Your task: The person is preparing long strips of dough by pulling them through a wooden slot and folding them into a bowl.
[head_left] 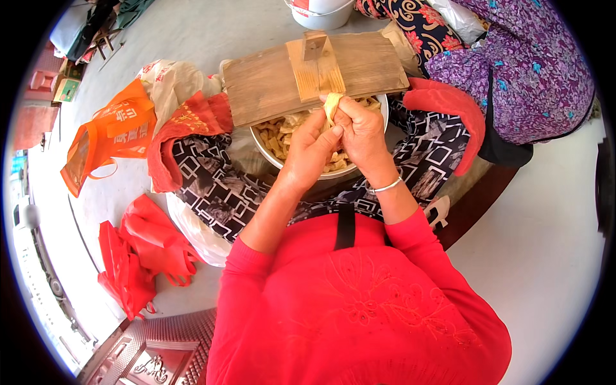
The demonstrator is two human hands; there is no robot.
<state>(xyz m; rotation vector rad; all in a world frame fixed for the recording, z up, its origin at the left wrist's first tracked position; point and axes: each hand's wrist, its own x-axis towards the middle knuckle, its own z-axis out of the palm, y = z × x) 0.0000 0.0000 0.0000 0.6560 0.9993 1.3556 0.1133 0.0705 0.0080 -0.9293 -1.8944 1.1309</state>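
Observation:
Both of my hands meet over a white basin [385,119] on my lap side, full of yellowish-brown strips [276,138]. A pale yellow strip [332,106] sticks up between my fingers; its exact kind I cannot tell. My left hand [308,151] is closed, thumb and fingers pinching the strip's lower part. Closed too is my right hand [364,131], with a silver bracelet on its wrist, gripping the strip from the other side. Just beyond the hands, a wooden board [256,86] with a lighter wooden block [314,67] fixed across its middle lies over the basin's far part.
Red cloths [168,151] lie over both knees. Orange [119,125] and red bags [151,240] stand on the floor at left. A white bucket [324,16] is at the far side. Another person in purple floral clothing [513,70] sits close at the right.

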